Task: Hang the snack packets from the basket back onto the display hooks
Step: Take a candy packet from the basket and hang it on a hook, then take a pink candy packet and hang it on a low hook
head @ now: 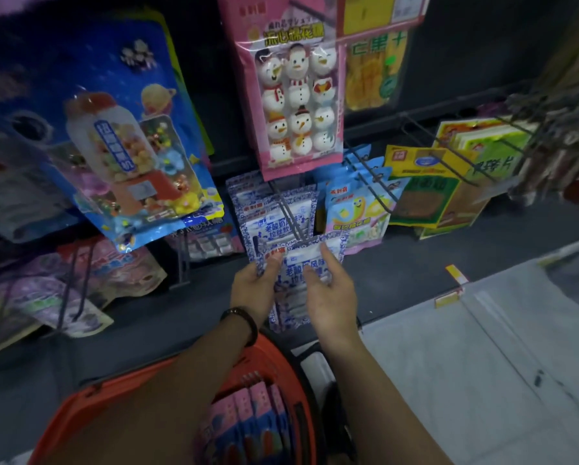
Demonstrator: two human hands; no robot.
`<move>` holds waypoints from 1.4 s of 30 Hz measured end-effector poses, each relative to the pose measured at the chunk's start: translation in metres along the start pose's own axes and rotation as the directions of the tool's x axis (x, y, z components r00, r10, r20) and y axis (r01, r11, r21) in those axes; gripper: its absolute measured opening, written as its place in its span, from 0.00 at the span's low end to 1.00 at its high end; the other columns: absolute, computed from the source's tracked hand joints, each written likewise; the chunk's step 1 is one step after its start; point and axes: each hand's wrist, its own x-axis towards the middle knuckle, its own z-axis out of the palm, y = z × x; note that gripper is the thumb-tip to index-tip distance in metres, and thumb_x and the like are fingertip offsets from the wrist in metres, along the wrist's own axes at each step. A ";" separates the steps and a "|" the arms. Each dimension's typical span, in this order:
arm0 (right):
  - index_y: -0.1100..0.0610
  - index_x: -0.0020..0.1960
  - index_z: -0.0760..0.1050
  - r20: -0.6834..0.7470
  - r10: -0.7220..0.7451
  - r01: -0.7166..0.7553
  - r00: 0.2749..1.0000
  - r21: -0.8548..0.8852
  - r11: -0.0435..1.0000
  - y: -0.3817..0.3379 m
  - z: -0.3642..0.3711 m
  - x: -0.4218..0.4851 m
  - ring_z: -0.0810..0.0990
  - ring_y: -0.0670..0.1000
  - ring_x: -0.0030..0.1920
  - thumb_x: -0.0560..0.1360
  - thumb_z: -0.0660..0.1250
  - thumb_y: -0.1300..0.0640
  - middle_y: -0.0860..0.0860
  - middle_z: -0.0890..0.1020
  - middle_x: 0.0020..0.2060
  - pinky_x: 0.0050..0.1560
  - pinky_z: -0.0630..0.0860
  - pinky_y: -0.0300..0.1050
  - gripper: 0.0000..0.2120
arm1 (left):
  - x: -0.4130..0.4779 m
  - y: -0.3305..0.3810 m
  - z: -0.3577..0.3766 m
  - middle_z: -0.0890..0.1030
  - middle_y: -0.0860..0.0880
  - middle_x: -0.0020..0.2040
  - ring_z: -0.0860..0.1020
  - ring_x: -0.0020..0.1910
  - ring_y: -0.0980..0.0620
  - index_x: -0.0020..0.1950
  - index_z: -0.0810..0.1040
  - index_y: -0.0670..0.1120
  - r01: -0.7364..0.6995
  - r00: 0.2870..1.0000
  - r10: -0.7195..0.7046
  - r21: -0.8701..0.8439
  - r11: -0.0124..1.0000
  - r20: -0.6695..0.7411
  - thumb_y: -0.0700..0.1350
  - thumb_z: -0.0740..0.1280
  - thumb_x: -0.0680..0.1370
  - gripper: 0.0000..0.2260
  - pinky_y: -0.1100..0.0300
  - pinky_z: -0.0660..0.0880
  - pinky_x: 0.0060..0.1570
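Observation:
My left hand (pixel 253 285) pinches the upper left corner of a blue-and-white snack packet (pixel 293 263), thumb on its front. My right hand (pixel 331 293) lies against the packet's right side with fingers nearly straight. The packet's top edge sits just below the tip of a wire display hook (pixel 290 214), which carries several matching blue-and-white packets (pixel 274 213). Below my forearms is the orange basket (pixel 90 401), with several pink and blue packets (pixel 251 417) standing in it.
A pink snowman marshmallow bag (pixel 296 95) hangs directly above the hook. A large blue candy-machine pack (pixel 124 135) hangs to the left, and yellow-green packets (pixel 432 182) and bare wire hooks (pixel 375 182) are to the right. A pale floor (pixel 466 364) lies at lower right.

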 end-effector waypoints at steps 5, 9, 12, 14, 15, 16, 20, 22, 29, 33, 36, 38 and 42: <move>0.42 0.80 0.68 0.049 0.011 -0.011 0.999 0.008 1.000 -0.001 0.004 -0.001 0.67 0.46 0.27 0.80 0.70 0.50 0.49 0.72 0.29 0.38 0.72 0.46 0.29 | 0.022 -0.009 0.004 0.88 0.47 0.55 0.87 0.53 0.41 0.51 0.87 0.50 0.037 0.999 -0.037 -0.010 0.999 -0.030 0.79 0.73 0.64 0.34 0.36 0.84 0.54; 0.37 0.79 0.65 0.077 0.023 -0.022 0.997 -0.006 1.000 -0.002 0.014 0.000 0.76 0.49 0.46 0.69 0.69 0.36 0.55 0.83 0.55 0.52 0.75 0.47 0.39 | 0.039 -0.001 0.005 0.88 0.45 0.54 0.86 0.53 0.43 0.53 0.85 0.48 0.082 0.995 -0.084 -0.039 0.996 -0.049 0.77 0.74 0.65 0.34 0.37 0.83 0.57; 0.46 0.82 0.66 0.108 0.026 -0.023 0.994 -0.024 0.999 -0.002 0.013 0.000 0.79 0.46 0.61 0.79 0.72 0.50 0.49 0.79 0.68 0.61 0.75 0.43 0.33 | 0.041 0.018 0.005 0.85 0.45 0.57 0.84 0.56 0.46 0.60 0.83 0.42 0.059 0.995 -0.058 0.018 0.998 -0.076 0.67 0.72 0.76 0.29 0.44 0.81 0.64; 0.51 0.82 0.66 0.117 0.035 -0.028 0.992 -0.058 0.998 0.001 0.013 0.004 0.75 0.48 0.71 0.81 0.72 0.51 0.48 0.76 0.73 0.70 0.71 0.44 0.32 | 0.051 0.022 0.005 0.82 0.43 0.67 0.82 0.63 0.43 0.69 0.78 0.40 0.059 0.994 -0.061 -0.027 0.998 -0.093 0.72 0.71 0.74 0.40 0.43 0.79 0.67; 0.52 0.82 0.67 0.123 0.039 -0.032 0.992 -0.065 0.997 0.001 0.014 0.005 0.74 0.49 0.74 0.81 0.72 0.51 0.48 0.76 0.73 0.71 0.70 0.43 0.31 | 0.056 0.022 0.006 0.79 0.41 0.72 0.81 0.67 0.41 0.74 0.75 0.40 0.058 0.994 -0.063 -0.053 0.997 -0.092 0.77 0.71 0.69 0.48 0.42 0.78 0.68; 0.53 0.81 0.67 0.138 0.055 -0.046 0.989 -0.065 0.997 0.000 0.015 0.005 0.75 0.49 0.72 0.81 0.72 0.51 0.47 0.77 0.69 0.68 0.70 0.41 0.31 | 0.065 0.018 0.006 0.75 0.38 0.76 0.80 0.69 0.38 0.77 0.71 0.41 0.055 0.994 -0.061 -0.069 0.996 -0.091 0.81 0.71 0.63 0.57 0.40 0.79 0.68; 0.55 0.78 0.71 0.172 0.080 -0.064 0.982 -0.093 0.994 -0.003 0.015 0.005 0.77 0.36 0.46 0.83 0.70 0.53 0.41 0.74 0.52 0.52 0.70 0.31 0.25 | 0.110 -0.010 0.002 0.73 0.37 0.77 0.80 0.69 0.35 0.78 0.69 0.41 0.048 0.995 -0.054 -0.068 0.997 -0.088 0.83 0.71 0.58 0.62 0.41 0.82 0.62; 0.55 0.79 0.69 0.162 0.064 -0.038 0.985 -0.157 0.987 -0.007 0.017 0.004 0.77 0.39 0.51 0.83 0.70 0.54 0.41 0.76 0.54 0.51 0.69 0.29 0.26 | 0.089 0.010 0.000 0.77 0.36 0.73 0.81 0.67 0.35 0.76 0.70 0.39 0.050 0.996 -0.054 -0.055 0.997 -0.077 0.80 0.71 0.63 0.57 0.40 0.82 0.62; 0.55 0.81 0.66 0.186 0.019 0.045 0.982 -0.338 0.940 -0.017 0.019 -0.007 0.80 0.57 0.66 0.81 0.69 0.49 0.57 0.81 0.66 0.62 0.73 0.40 0.31 | 0.069 0.021 -0.002 0.79 0.43 0.50 0.84 0.47 0.45 0.67 0.74 0.40 0.067 0.997 -0.066 0.018 0.998 -0.038 0.62 0.71 0.79 0.28 0.47 0.86 0.51; 0.57 0.80 0.67 0.264 0.070 0.059 0.962 -0.450 0.891 -0.017 0.021 -0.017 0.79 0.59 0.69 0.82 0.68 0.49 0.59 0.78 0.70 0.69 0.74 0.47 0.29 | 0.065 0.002 -0.030 0.86 0.45 0.57 0.86 0.55 0.44 0.54 0.78 0.53 0.122 0.987 -0.118 0.031 0.992 -0.111 0.63 0.74 0.66 0.23 0.41 0.83 0.59; 0.55 0.76 0.72 0.289 0.098 0.079 0.952 -0.544 0.835 -0.012 0.028 -0.029 0.81 0.59 0.66 0.82 0.69 0.47 0.58 0.81 0.68 0.68 0.76 0.49 0.25 | 0.029 -0.010 -0.063 0.87 0.46 0.50 0.87 0.51 0.43 0.52 0.81 0.54 0.087 0.994 -0.079 0.100 0.991 -0.079 0.54 0.75 0.72 0.11 0.41 0.85 0.56; 0.55 0.70 0.77 0.341 0.110 0.133 0.934 -0.614 0.778 -0.006 0.038 -0.043 0.82 0.58 0.65 0.81 0.69 0.49 0.57 0.84 0.63 0.63 0.75 0.44 0.20 | -0.018 -0.006 -0.089 0.86 0.50 0.46 0.87 0.45 0.49 0.53 0.81 0.52 -0.021 1.000 0.019 0.194 0.981 0.014 0.48 0.73 0.77 0.06 0.50 0.85 0.49; 0.53 0.56 0.85 0.503 0.197 0.279 0.842 -0.717 0.639 0.026 0.064 -0.069 0.84 0.58 0.60 0.81 0.68 0.50 0.55 0.88 0.55 0.56 0.77 0.46 0.10 | -0.076 -0.034 -0.159 0.86 0.55 0.43 0.82 0.40 0.64 0.53 0.83 0.47 -0.281 0.934 0.117 0.492 0.824 0.337 0.41 0.71 0.81 0.03 0.69 0.76 0.44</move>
